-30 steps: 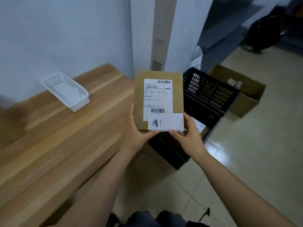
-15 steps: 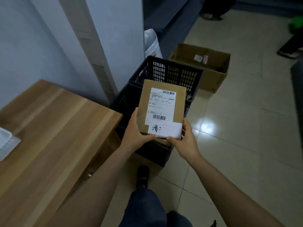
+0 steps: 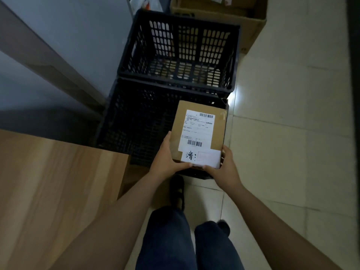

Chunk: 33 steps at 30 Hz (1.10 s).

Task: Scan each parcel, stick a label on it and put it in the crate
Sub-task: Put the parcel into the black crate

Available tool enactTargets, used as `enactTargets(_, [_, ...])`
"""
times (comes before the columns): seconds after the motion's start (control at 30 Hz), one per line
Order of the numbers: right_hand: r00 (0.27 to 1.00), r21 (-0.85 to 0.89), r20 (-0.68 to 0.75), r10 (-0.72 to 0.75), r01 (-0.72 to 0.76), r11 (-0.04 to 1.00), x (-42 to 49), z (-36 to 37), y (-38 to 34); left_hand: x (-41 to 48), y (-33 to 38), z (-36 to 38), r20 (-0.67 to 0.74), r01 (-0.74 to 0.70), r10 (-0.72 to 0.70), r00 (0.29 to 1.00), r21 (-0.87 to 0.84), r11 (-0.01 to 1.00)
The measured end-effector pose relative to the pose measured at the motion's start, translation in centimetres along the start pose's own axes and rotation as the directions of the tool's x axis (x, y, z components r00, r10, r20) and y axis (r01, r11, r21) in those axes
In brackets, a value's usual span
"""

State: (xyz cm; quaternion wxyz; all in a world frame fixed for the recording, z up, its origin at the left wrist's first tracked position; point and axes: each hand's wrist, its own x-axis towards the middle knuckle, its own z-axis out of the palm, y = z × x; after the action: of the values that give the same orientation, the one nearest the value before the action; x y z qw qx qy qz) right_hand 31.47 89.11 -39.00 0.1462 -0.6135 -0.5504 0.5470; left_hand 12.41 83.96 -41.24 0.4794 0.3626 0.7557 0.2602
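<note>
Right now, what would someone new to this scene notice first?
A brown cardboard parcel with a white shipping label, held by the left-hand grip and right-hand grip at the right side of the nearer black plastic mesh crate. A second matching black crate sits just beyond, and a light wooden table fills the lower left.

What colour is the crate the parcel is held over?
Black crate, seen best in the head view.

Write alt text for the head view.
A left hand and right hand hold a flat, white-labelled brown cardboard parcel over the nearer black slotted plastic crate; a second such crate stands beyond it. A light wooden table is at the left, pale floor tiles at the right.
</note>
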Motion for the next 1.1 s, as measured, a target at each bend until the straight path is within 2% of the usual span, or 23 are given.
enactTargets(0.13, [1.0, -0.073, -0.017, 0.018, -0.02, 0.997, 1.9, 0.6, 1.8, 1.9, -1.9, 1.3, 0.033, 0.046, -0.047, 0.998, 0.034, 0.998])
enactTargets(0.3, [0.995, -0.35, 0.027, 0.098, -0.082, 0.933, 3.8, 0.8, 3.7, 2.9, -3.1, 2.7, 0.024, 0.065, -0.069, 0.997, 0.157, 0.986])
enactTargets(0.4, [0.994, -0.419, 0.053, 0.098, -0.067, 0.905, 4.3, 0.6, 3.5, 2.9, -3.4, 3.2, 0.004, 0.076, -0.078, 0.997, 0.209, 0.975])
enactTargets(0.63, [0.991, -0.452, 0.134, -0.004, 0.065, 0.89, 4.1, -1.5, 1.1, 0.6, -1.0, 3.1, -0.083, 0.017, 0.014, 0.996, 0.367, 0.93])
enactTargets(0.73, [0.971, -0.485, 0.212, -0.113, 0.205, 0.85, 3.3, -2.8, -0.7, -1.7, 0.9, 3.2, -0.134, -0.042, 0.105, 0.985, 0.405, 0.913])
enactTargets(0.9, [0.854, -0.467, 0.431, -0.291, 0.487, 0.738, 0.6, -4.7, -3.3, -7.6, 3.7, 4.3, -0.315, -0.024, 0.2, 0.928, 0.483, 0.875])
enactTargets(1.03, [0.7, -0.405, 0.6, -0.388, 0.684, 0.607, -2.9, -5.1, -5.1, -14.7, 4.3, 6.2, -0.518, 0.057, 0.221, 0.826, 0.468, 0.882])
enactTargets(1.1, [0.595, -0.348, 0.68, -0.429, 0.777, 0.525, -5.2, -4.4, -5.9, -18.8, 3.8, 7.1, -0.608, 0.125, 0.217, 0.764, 0.469, 0.874])
